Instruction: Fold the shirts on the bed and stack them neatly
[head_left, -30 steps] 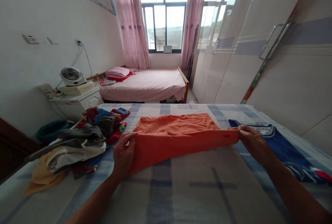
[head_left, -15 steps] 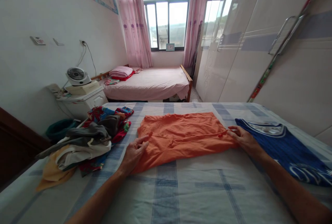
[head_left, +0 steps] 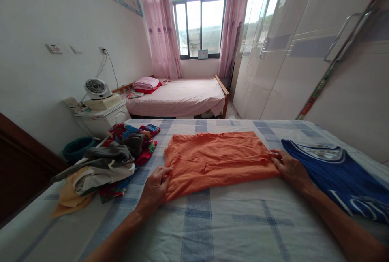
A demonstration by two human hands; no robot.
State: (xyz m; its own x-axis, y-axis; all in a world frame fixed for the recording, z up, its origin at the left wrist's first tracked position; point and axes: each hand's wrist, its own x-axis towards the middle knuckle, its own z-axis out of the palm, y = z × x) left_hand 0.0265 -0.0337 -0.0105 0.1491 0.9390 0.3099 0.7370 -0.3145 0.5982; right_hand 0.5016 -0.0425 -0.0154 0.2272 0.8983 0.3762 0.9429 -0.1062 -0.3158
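An orange garment, perhaps a shirt, lies folded into a wide flat shape on the bed, with a crease running across its middle. My left hand is closed on its left edge, thumb and fingers pinched together at the cloth. At the opposite end, my right hand pinches the right edge near the crease. Just beyond that hand a blue jersey with white trim and lettering is spread out.
A rumpled heap of clothes sits on the left of the blue-checked bedsheet. Farther back are a pink-covered bed, a small fan on a cabinet, and a glossy wardrobe along the right. A bin stands beside the bed.
My left fingers, stretched over the cloth before, have drawn back and curled onto its left edge. My right hand keeps its place at the right end. The view has shifted slightly.
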